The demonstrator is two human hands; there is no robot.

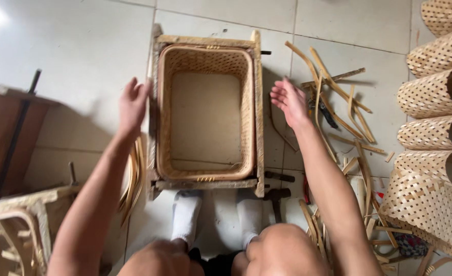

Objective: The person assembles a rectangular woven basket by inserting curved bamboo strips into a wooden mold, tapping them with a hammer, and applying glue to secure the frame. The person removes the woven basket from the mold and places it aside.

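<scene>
A rectangular woven bamboo basket (246, 110) sits inside a rough wooden frame (259, 128) on the tiled floor in front of my knees. My left hand (132, 105) is open, fingers spread, just beside the frame's left side. Over on the other side, my right hand (289, 101) hovers open and a little apart from the frame. Neither hand holds anything. My feet in white socks (186, 214) rest against the frame's near edge.
Loose bamboo strips (338, 97) and cutters lie scattered at the right. Rolled woven bamboo mats (430, 92) are stacked along the right edge. A hammer (277, 197) lies near my right foot. A brown wooden stool (11, 133) and a bamboo frame (16, 225) stand at left.
</scene>
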